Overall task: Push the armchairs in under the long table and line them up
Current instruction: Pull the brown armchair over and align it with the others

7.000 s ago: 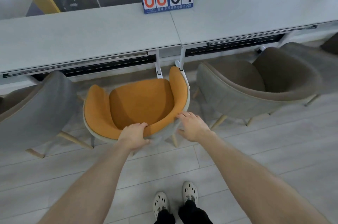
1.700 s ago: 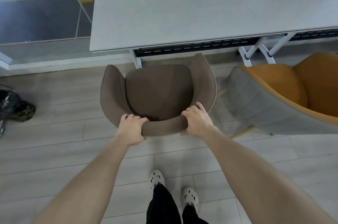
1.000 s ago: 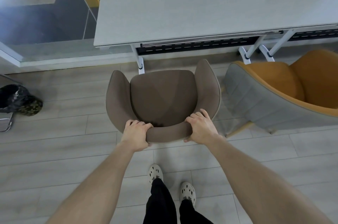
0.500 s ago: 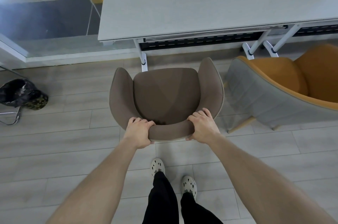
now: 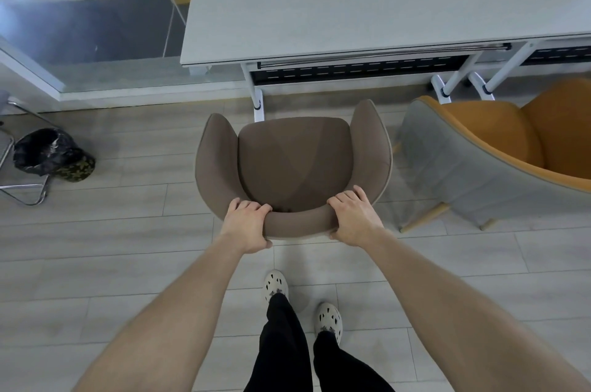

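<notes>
Left hand (image 5: 246, 225): fingers curled forward, thumb underneath — clamped, arm outstretched
Right hand (image 5: 353, 219): same grip — fingers over, forearm straight

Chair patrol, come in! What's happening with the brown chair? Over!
Left hand and right hand both gripping brown armchair backrest. Chair not under long table yet. White table leg just ahead of the seat.

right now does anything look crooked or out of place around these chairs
Yes. The orange armchair on the right sits turned at an angle to the long table, not square like the brown armchair held by the left hand and right hand. The brown one is not yet under the table.
</notes>
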